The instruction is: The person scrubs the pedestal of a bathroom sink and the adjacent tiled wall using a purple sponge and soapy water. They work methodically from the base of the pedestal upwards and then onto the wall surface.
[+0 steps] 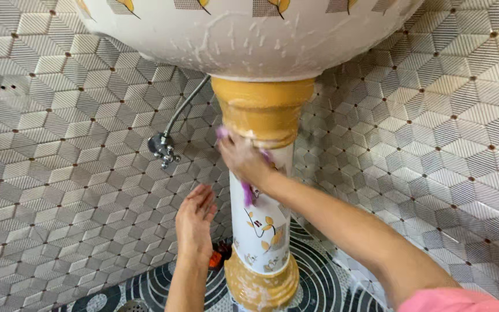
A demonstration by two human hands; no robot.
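You are looking down under a big white basin with yellow leaf pictures on it. You only see its round bottom, so you cannot tell what is in it. The top of the basin is cut off by the edge of the view.

The basin sits on a tall stand. The stand is yellow at the top and at the foot, and white with leaves in the middle. It looks wet and a bit soapy.

Your right hand is pressed on the stand, just under the yellow top part. Its fingers are curled around a purple cloth. A bit of the cloth hangs down below your hand and a bit peeks out above it. Most of the cloth is hidden under your hand. The hand is blurry.

Your left hand is open, with the fingers straight and close together. It holds nothing. It is near the left side of the stand, and you cannot tell if it touches it.

A small orange thing sits on the floor behind your left wrist. It is too hidden to name.

A silver tap valve with a thin hose sticks out of the tiled wall.
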